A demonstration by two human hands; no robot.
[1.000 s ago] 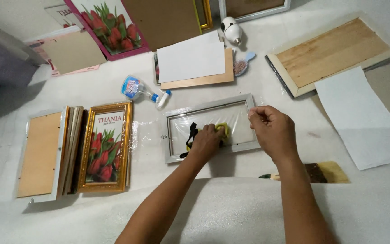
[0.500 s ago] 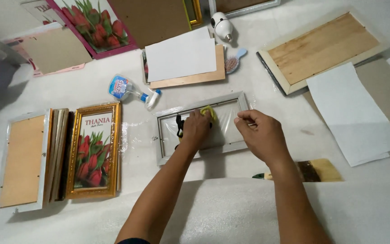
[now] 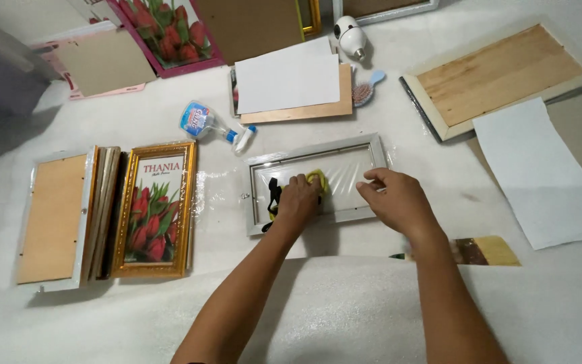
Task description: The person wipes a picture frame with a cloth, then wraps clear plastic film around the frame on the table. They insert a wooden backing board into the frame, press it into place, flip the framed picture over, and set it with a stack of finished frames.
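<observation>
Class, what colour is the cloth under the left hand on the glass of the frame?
Yellow cloth, pressed by the left hand; head view.

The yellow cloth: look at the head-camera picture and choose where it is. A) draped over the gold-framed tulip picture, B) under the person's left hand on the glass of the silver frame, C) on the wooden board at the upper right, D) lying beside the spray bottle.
B: the yellow cloth sits under the left hand, pressed on the glass inside the silver frame, while the right hand rests on the frame's right side.
</observation>
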